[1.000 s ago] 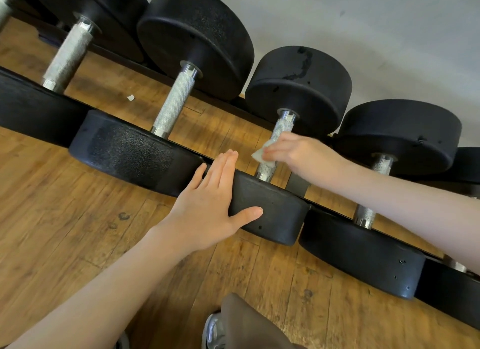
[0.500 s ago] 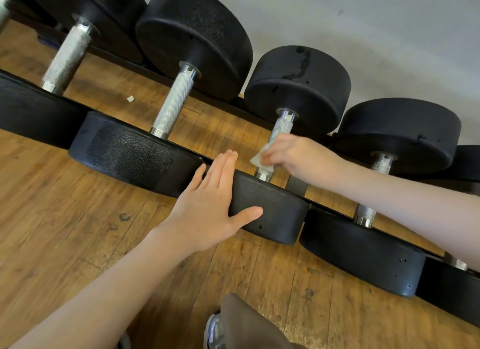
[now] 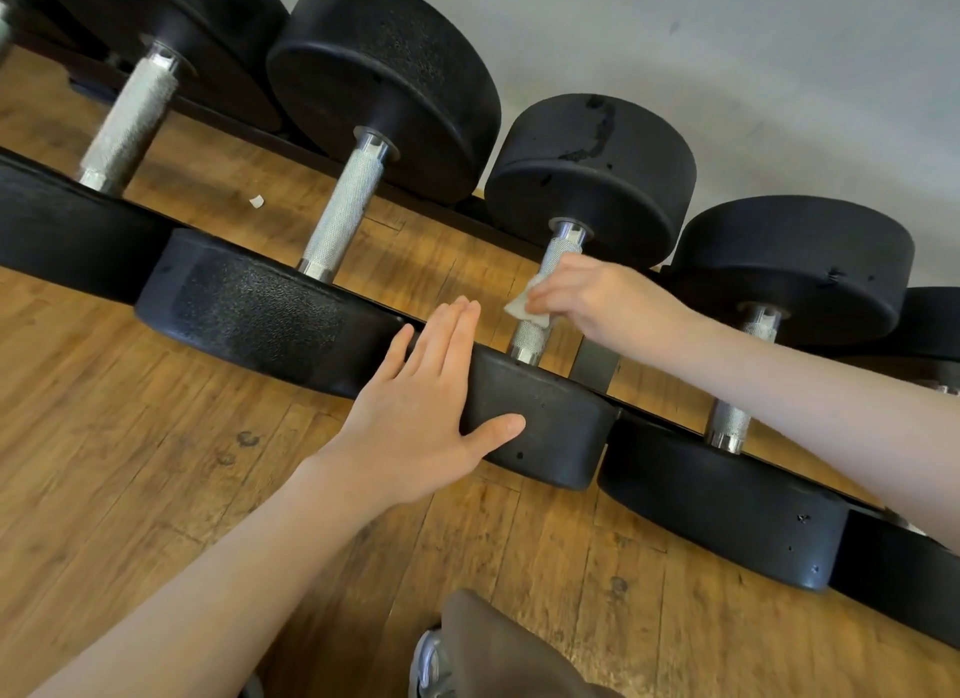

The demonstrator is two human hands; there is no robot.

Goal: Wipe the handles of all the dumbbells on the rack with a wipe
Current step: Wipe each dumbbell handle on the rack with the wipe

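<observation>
At the near bottom edge a brown trouser leg (image 3: 498, 656) and a shoe (image 3: 428, 661) are cut off. The left hand (image 3: 415, 411) lies flat, fingers straight, on the near head of a dumbbell (image 3: 540, 417). Beyond it, the right hand (image 3: 597, 295) pinches a white wipe (image 3: 522, 305) around that dumbbell's knurled handle (image 3: 530, 334), hiding its middle. The rack (image 3: 595, 362) is mostly hidden under the weights.

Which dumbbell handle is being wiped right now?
The third handle from the left: the right hand holds the wipe on it. The others are bare.
</observation>
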